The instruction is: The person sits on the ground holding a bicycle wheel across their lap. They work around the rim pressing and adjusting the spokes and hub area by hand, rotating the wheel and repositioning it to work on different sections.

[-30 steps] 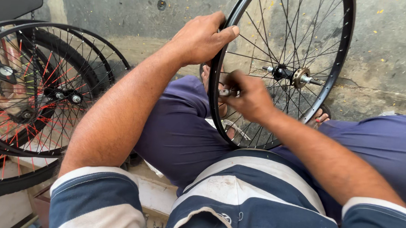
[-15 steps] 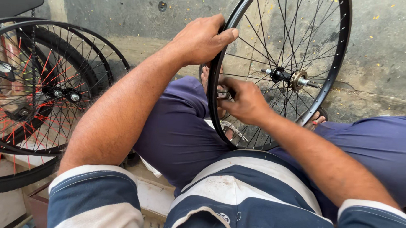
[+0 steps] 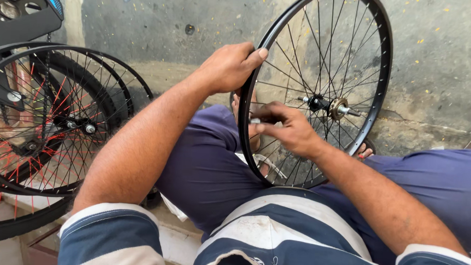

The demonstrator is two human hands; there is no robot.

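A black bicycle wheel (image 3: 382, 65) with thin steel spokes stands upright between my knees, its silver hub (image 3: 327, 106) right of centre. My left hand (image 3: 229, 67) grips the rim at its upper left, thumb over the outer edge. My right hand (image 3: 288, 128) is inside the wheel at the left part of the rim, fingers pinched on a small silvery spoke tool (image 3: 255, 120) against the rim. My legs in dark blue trousers lie to either side, and a bare foot shows behind the spokes.
Other bicycle wheels (image 3: 40, 118) with black rims and red and black spokes lean at the left. A black frame part (image 3: 18, 6) sits at the top left. A grey concrete wall (image 3: 440, 62) stands behind, with concrete floor below it.
My right hand has shifted slightly along the rim and turned at the wrist. The left hand keeps its grip on the rim. The wheel stays upright.
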